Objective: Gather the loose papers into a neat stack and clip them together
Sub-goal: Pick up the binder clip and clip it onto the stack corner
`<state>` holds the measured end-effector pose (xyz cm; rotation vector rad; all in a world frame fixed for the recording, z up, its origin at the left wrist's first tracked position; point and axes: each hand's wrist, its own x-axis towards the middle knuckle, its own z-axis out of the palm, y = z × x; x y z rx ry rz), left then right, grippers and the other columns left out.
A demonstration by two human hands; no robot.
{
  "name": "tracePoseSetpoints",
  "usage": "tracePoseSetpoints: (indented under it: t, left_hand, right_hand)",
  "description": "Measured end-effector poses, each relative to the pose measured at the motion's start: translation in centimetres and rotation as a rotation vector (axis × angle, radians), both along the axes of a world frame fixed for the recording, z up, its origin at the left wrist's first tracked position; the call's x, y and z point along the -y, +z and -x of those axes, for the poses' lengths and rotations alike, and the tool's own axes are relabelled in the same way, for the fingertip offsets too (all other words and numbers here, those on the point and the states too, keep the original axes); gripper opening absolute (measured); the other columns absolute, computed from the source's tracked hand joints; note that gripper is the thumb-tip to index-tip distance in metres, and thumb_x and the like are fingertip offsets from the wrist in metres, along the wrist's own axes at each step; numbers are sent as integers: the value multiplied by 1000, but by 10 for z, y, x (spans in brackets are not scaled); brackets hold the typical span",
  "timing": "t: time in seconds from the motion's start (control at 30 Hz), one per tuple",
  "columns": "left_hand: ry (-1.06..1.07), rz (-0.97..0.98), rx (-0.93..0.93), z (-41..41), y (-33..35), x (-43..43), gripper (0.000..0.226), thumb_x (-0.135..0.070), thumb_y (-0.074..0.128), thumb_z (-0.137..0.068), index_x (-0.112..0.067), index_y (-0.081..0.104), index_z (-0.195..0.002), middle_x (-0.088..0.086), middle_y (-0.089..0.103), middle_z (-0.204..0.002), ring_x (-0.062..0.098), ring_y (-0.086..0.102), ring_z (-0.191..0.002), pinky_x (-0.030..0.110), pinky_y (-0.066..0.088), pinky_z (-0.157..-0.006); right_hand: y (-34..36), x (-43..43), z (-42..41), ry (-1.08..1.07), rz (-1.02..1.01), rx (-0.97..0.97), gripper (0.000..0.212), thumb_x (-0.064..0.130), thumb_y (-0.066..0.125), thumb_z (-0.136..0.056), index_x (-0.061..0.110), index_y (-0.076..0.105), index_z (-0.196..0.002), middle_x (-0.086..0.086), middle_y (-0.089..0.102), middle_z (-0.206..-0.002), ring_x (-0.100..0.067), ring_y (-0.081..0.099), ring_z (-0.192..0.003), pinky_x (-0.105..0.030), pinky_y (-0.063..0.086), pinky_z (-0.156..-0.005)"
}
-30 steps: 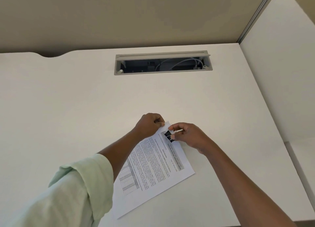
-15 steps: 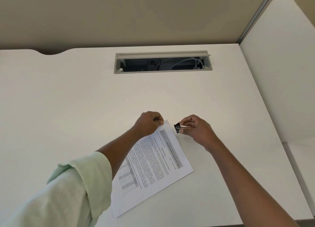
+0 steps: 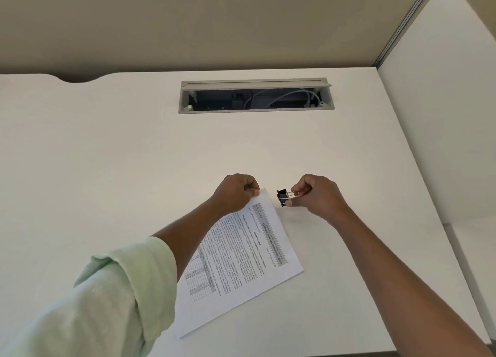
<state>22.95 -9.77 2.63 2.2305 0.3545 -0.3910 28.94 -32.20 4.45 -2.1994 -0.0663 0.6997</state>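
Papers: one stack, corner pinched by left hand; right hand pinches one binder clip beside it.

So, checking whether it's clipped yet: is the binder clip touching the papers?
Apart. The head view shows bare desk between the binder clip and the papers.

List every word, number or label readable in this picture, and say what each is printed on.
papers: printed header band, heading, paragraphs and a table, all too small and blurred to read.
binder clip: no marking visible.
cable tray: no label visible.
Nothing can be quoted.
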Motion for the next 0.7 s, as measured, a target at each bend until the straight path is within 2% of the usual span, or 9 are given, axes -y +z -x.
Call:
tracePoseSetpoints:
  t: [0.17, 0.27, 0.5, 0.6, 0.7]
  left_hand:
    - [-17, -14, 28, -1, 1, 4, 11, -17, 63, -93, -16, 71, -87, -4, 68, -82, 4, 52, -68, 17, 37, -58]
    - [-25, -15, 66, -1, 1, 7, 11, -16, 63, -94, -17, 71, -86, 0, 70, -83, 7, 53, -68, 15, 37, -58]
    - [-26, -12, 145, 0, 2, 10, 14, -15, 62, -95, -11, 73, -88, 3, 72, -81, 12, 55, -69, 20, 38, -58]
    - [-30, -4, 172, -1, 4, 11, 13, -14, 62, -94, -10, 72, -87, 1, 68, -75, 7, 51, -64, 18, 36, -57]
    - [-31, 8, 183, -2, 5, 12, 13, -13, 62, -94, -9, 72, -87, -2, 63, -68, 11, 49, -62, 19, 35, -55]
  right_hand:
    - [8, -10, -7, 79, 74, -15, 33, 13, 96, -63, 8, 74, -88, 6, 60, -70, -12, 54, -65, -25, 42, -58]
    - [10, -18, -11, 106, 119, -12, 34, 15, 97, -62, 8, 75, -88, 7, 63, -72, -11, 56, -66, -24, 44, -59]
    - [10, -27, -16, 130, 146, -26, 35, 16, 97, -60, 6, 74, -85, 11, 65, -70, -9, 57, -64, -29, 50, -71]
    - [10, -30, -16, 125, 139, -41, 38, 17, 99, -58, 6, 74, -85, 10, 66, -69, -10, 58, -63, -30, 52, -70]
    - [7, -31, -15, 122, 121, -56, 39, 17, 99, -57, 5, 74, -84, 8, 66, -69, -13, 58, -63, -29, 50, -68]
